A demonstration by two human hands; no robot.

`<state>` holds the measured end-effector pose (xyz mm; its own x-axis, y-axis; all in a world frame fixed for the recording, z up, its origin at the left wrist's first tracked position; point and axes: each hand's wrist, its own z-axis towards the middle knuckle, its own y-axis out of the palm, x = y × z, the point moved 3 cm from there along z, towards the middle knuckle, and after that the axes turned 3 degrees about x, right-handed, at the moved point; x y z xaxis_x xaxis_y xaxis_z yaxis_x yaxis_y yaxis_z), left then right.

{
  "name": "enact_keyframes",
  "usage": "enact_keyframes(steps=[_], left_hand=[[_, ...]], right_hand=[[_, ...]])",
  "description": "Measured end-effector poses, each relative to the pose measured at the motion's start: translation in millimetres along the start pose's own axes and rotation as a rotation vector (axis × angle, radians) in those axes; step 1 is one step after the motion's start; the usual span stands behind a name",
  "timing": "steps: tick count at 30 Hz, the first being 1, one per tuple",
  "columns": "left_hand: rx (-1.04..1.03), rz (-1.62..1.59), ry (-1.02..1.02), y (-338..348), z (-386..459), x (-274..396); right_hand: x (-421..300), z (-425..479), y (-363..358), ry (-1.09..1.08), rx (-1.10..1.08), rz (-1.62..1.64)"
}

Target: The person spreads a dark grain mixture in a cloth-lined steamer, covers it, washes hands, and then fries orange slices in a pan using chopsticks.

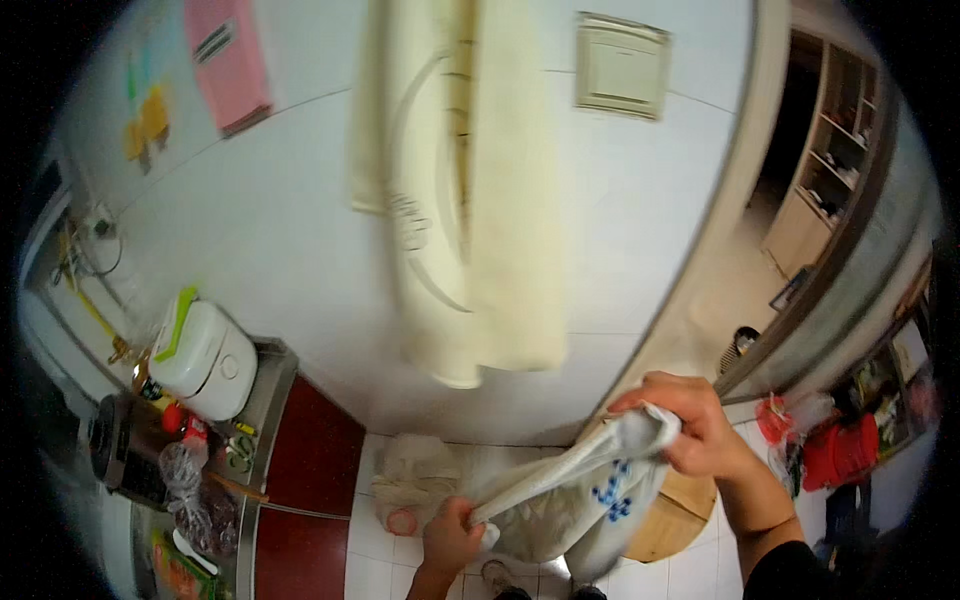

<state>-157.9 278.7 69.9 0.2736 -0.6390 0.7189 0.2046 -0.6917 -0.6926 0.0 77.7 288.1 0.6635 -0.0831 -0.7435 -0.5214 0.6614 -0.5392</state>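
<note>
A light grey-white cloth garment (570, 517) with blue embroidered-looking marks is stretched between my two hands, low in the middle of the view. My left hand (452, 534) grips its left end. At its upper right edge, my right hand (686, 424) pinches the fabric, its fingers curled over a fold. The lower part of the garment hangs loose and is slightly blurred. Straight ahead on the tiled wall hangs a cream apron or cloth (517, 225) with dark line printing; neither hand touches it.
A counter at left holds a white rice cooker (217, 367), bottles and bagged food (202, 510), above dark red cabinet doors (315, 442). A round wooden stool or board (679, 517) and a pale plastic bag (416, 480) are on the floor. A doorway is at right, red containers (840, 454) below it.
</note>
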Motion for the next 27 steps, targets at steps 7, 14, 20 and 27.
enact_keyframes(steps=[7,14,20,27], left_hand=[[0.158,-0.154,-0.071,98.0,5.4,26.7],[0.313,-0.022,0.299,98.1,101.1,106.8],[0.196,0.289,0.709,100.7,159.6,169.1],[0.099,0.193,0.277,226.4,135.4,64.0]], right_hand=[[22.2,-72.2,-119.0,0.208,0.354,0.129],[140.0,-170.8,-281.6,0.437,0.841,-0.095],[259.4,-290.4,-324.2,0.491,1.035,-0.074],[376.4,-462.3,-206.0,0.895,1.172,0.013]])
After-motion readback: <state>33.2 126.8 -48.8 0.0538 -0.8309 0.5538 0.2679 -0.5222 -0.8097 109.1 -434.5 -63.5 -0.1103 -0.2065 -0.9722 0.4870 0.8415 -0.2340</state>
